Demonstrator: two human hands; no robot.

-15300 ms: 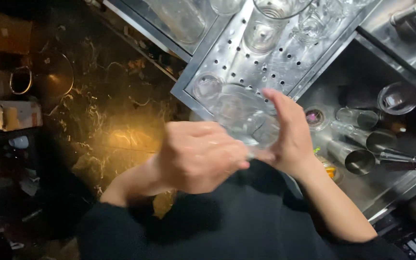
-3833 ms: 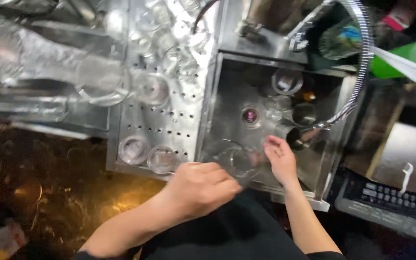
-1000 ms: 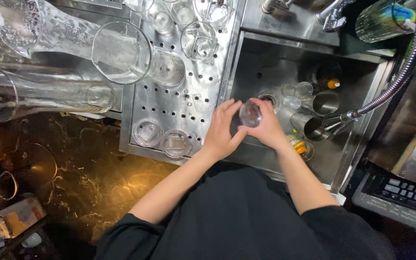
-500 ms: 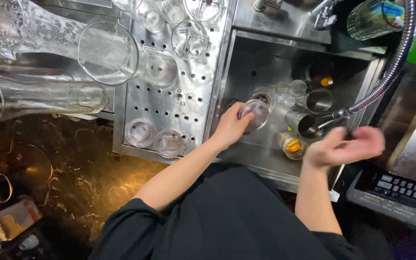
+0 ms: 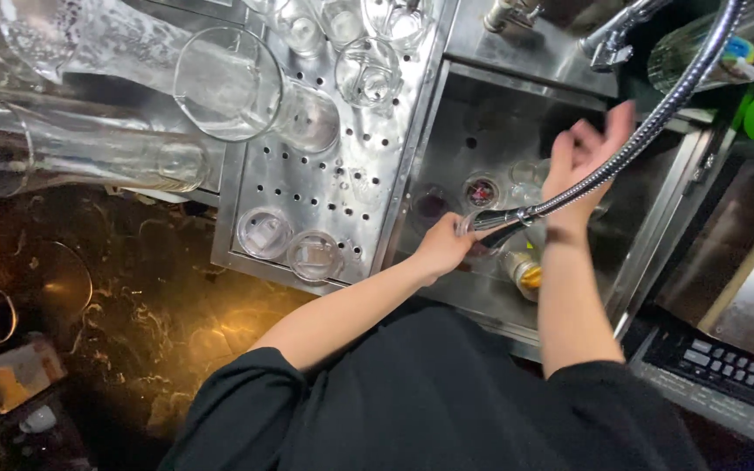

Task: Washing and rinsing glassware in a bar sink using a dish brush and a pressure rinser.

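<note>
Rinsing step: left hand (image 5: pixel 443 249) grips a small glass (image 5: pixel 473 228) over the sink (image 5: pixel 656 253) — right hand (image 5: pixel 582 161), fingers spread, empty, reaches for the spray hose (image 5: pixel 647 113); next needs water.

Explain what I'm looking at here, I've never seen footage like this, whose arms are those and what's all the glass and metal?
There is no machine here. The picture comes from a camera worn on a person's head, looking down at their own two bare arms over a metal sink.

The left hand holds a small clear glass low in the basin. The right hand is raised and open, fingers spread, beside the flexible spray hose; whether it touches the hose I cannot tell.

More small glasses stand in the sink bottom. To the left is a perforated steel draining board with glasses set on it, and large glass carafes lie on their sides beside it. At the lower right is a dark keypad.
</note>
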